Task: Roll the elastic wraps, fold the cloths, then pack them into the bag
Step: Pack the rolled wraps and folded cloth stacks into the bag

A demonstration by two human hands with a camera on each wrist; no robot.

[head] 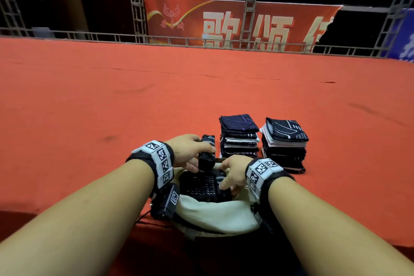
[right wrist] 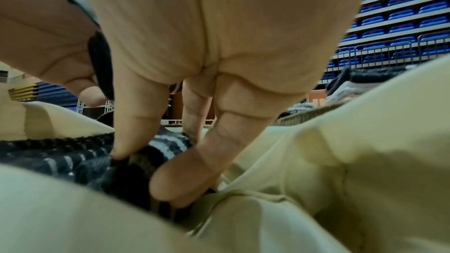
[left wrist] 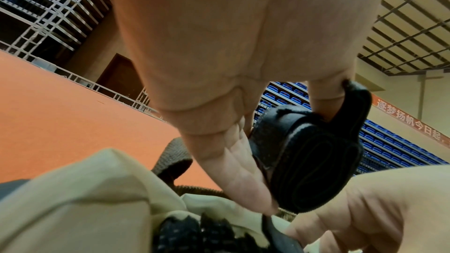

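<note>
Packing stage, cream cloth bag (head: 215,215) at the near edge of the red-covered counter (head: 112,107), mouth open and slack. Left hand (head: 190,152), grip curled round a rolled elastic wrap (head: 207,154), held it just above the far rim of the bag; the roll was black, tightly coiled, with a loose tail flap standing off one side, seen plainly in the left wrist view (left wrist: 314,159). Right hand (head: 233,175), grip pinching a folded cloth (head: 201,186) already inside the bag, thumb and fingertips (right wrist: 180,178) bearing on its edge; that cloth was dark knit with pale dashes, nubbly in texture. Two stacks of folded cloths stood beyond the bag, well apart from the hands: the left stack (head: 239,136) and the right stack (head: 284,143), square, dark navy with white line prints, pale layers between, edges somewhat uneven. Bag fabric was smooth, soft and unsupported, with a brown woven strap (left wrist: 174,159) at the rim. Risks, as judged: the free tail of the wrap could let the coil loosen once released, since nothing appeared to fasten it; the limp bag wall could fold inward and block the opening if the right hand let go; the wrap dropped on the cloth might roll and disturb its fold; both stacks, tall and slightly skewed, could topple if brushed by a wrist.
</note>
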